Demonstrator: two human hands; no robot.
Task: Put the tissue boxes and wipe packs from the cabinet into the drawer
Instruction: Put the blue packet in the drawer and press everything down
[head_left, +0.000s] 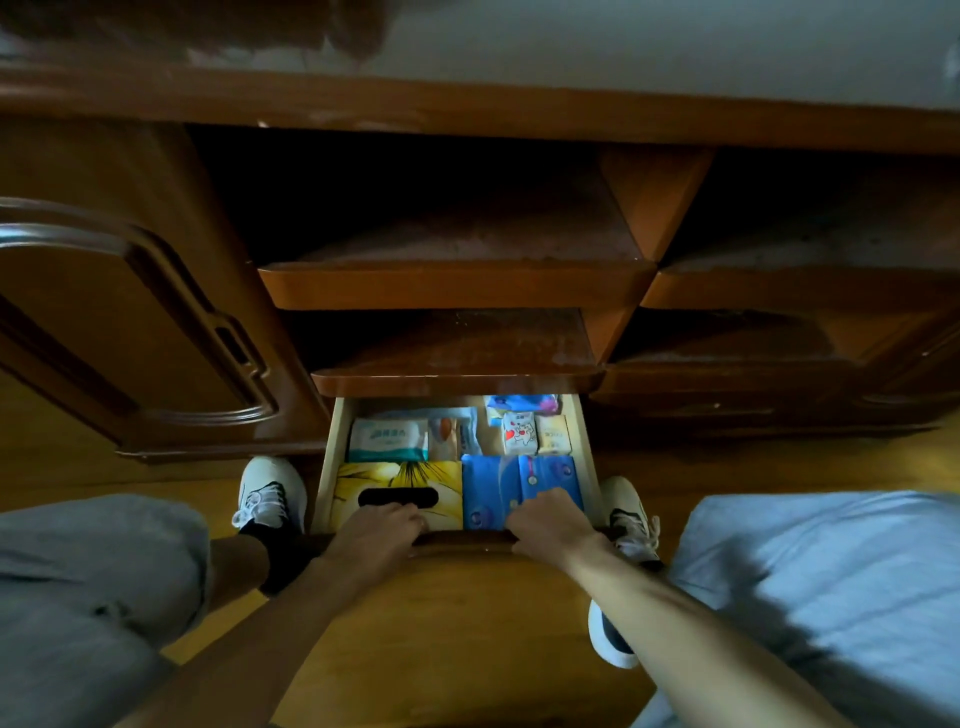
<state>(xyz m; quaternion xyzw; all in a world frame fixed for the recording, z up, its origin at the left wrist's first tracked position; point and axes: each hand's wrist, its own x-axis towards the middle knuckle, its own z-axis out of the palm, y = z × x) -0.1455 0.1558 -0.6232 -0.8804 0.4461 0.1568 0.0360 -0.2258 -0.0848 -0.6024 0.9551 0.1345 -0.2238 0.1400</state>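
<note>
The drawer stands open and packed: yellow tissue box at its front left corner, blue tissue box front right, wipe pack behind. We curl both hands, left hand and right hand, over its front edge, fingers gripping; the push runs straight away from us, toward the cabinet's bare shelves.

We see a dim, wide-angle-bent scene: cabinet recesses lost in shadow, drawer contents brightest, lower corners blurred.
</note>
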